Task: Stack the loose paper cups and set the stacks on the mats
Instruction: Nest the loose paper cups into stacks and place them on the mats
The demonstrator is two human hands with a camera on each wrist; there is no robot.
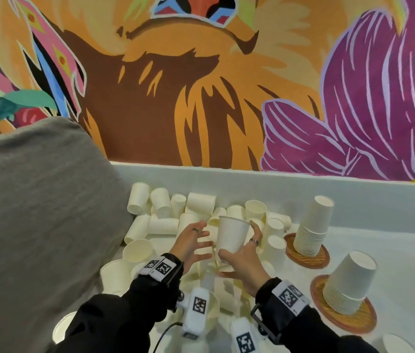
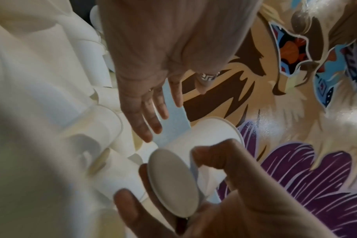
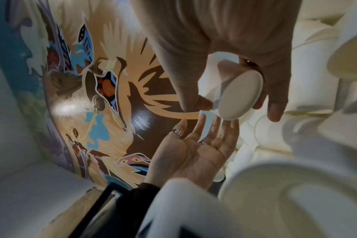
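I hold one cup [image 1: 232, 236] mouth-up in my right hand [image 1: 244, 261], fingers wrapped round it above the loose pile mid-table, my left hand [image 1: 191, 244] spread empty beside, ready to take it.

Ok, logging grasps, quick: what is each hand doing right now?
Left hand: open, fingers straight, holding nothing, beside the cup.
Right hand: grips the cup near its base, mouth up.
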